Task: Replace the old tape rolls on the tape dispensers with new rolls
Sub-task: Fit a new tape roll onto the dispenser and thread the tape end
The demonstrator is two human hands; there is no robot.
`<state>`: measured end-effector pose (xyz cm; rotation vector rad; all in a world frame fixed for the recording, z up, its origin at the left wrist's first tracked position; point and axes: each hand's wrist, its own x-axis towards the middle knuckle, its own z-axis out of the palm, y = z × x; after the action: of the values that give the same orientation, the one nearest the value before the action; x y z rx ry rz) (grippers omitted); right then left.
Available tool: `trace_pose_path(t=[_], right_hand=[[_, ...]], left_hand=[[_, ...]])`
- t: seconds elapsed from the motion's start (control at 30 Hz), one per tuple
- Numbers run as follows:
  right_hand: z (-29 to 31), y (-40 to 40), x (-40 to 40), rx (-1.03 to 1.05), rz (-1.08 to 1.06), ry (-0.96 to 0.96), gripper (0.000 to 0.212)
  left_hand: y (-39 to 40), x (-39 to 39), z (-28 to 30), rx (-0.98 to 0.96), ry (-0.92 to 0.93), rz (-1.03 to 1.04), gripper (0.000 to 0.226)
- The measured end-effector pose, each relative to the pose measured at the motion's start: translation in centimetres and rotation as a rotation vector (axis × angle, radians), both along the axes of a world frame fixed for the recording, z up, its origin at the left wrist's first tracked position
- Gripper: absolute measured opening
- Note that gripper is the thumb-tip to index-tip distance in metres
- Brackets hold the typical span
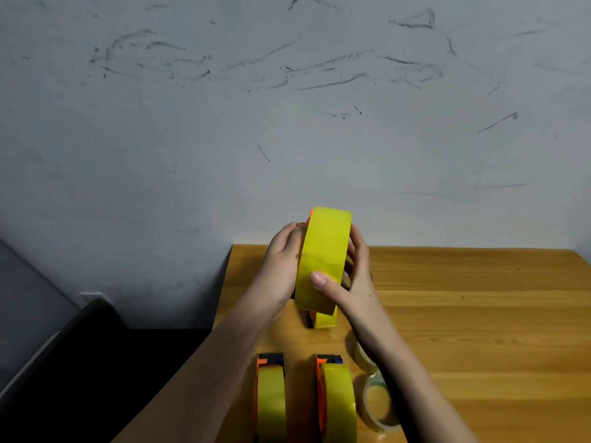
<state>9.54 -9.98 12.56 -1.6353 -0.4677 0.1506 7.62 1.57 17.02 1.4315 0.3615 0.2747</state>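
Hands (pixel 319 270) clasp a full yellow roll (pixel 323 260) from both sides, raised above the table (pixel 479 298), right thumb on its tape face. An orange dispenser edge (pixel 310 215) peeks behind; seat the roll squarely. Nearer than the roll stand two loaded dispensers (pixel 305 398) beside two spent clear rolls (pixel 374 388).

Head camera: your single wide-angle view, looking forward and down.

You see the scene from above and behind your forearms, close to your hands (pixel 319 276), facing a scuffed wall (pixel 287 107). The wall fills the upper half of the view; the wooden table (pixel 479 314) fills the lower right. No second view overlaps this one.
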Motion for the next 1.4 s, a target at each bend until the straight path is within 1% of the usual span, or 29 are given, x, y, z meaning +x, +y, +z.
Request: trace_pose_path(t=[0.1,0.2,0.3,0.43,0.47,0.53,0.6,0.67,0.73,0.83,0.9,0.93,1.0,1.07,1.2,1.27,1.3,1.33,1.4], right_hand=[[-0.1,-0.2,0.2,0.029,-0.026,-0.044,0.116],[-0.4,-0.2,0.2,0.086,-0.098,-0.09,0.112],[-0.8,-0.1,0.1,0.117,-0.124,-0.06,0.105],[-0.6,-0.3,0.4,0.064,-0.049,0.005,0.115],[-0.5,-0.3,0.6,0.079,-0.011,0.037,0.119],[-0.3,-0.3,1.1,0.167,0.046,0.172,0.125],[0.0,-0.5,1.7,0.237,0.072,0.318,0.122],[0.3,-0.9,2.2,0.241,0.136,0.431,0.121],[0.5,-1.3,2.5,0.211,0.215,0.498,0.123],[0.6,-1.6,2.3,0.224,0.319,0.574,0.12],[0.8,-1.2,2.3,0.263,0.313,0.576,0.121],[0.8,-0.9,2.4,0.289,0.276,0.557,0.12],[0.8,-0.4,2.7,0.323,0.17,0.49,0.11],[0.7,-0.2,2.9,0.352,0.122,0.466,0.103],[0.1,-0.6,3.0,0.345,0.143,0.51,0.114],[0.0,-0.9,2.9,0.345,0.175,0.501,0.115],[0.0,-1.1,2.9,0.335,0.186,0.468,0.112],[0.2,-1.4,3.0,0.313,0.188,0.418,0.106],[0.3,-1.6,3.0,0.251,0.199,0.313,0.092]], left_hand=[[-0.2,-0.1,0.1,0.031,-0.006,0.012,0.02],[-0.6,0.3,-0.1,0.036,0.007,0.062,0.026],[-0.9,0.8,-0.5,0.018,0.03,0.149,0.027],[-1.0,0.5,-0.4,0.017,-0.015,0.126,0.029],[-0.9,0.4,-0.4,0.006,-0.042,0.128,0.027],[-1.1,0.1,-0.7,0.024,-0.112,0.131,0.025],[-1.3,-0.3,-1.1,0.101,-0.165,0.098,0.025],[-1.4,-0.7,-1.5,0.173,-0.206,0.029,0.025],[-1.3,-0.9,-1.8,0.199,-0.221,-0.013,0.025],[-0.7,-0.8,-1.5,0.246,-0.245,-0.059,0.031],[-0.3,-0.6,-1.0,0.268,-0.241,-0.096,0.033],[-0.2,-0.5,-0.7,0.303,-0.223,-0.098,0.03],[-0.1,-0.3,-0.4,0.425,-0.166,-0.053,0.029],[-0.3,-0.2,-0.5,0.513,-0.131,0.009,0.029],[-0.7,-0.2,-1.5,0.566,-0.126,0.076,0.033],[-0.8,-0.3,-1.8,0.534,-0.163,0.091,0.033],[-0.9,-0.4,-1.7,0.461,-0.164,0.075,0.031],[-0.9,-0.4,-1.5,0.347,-0.129,0.044,0.029],[-0.7,-0.4,-1.0,0.103,0.044,-0.028,0.027]])
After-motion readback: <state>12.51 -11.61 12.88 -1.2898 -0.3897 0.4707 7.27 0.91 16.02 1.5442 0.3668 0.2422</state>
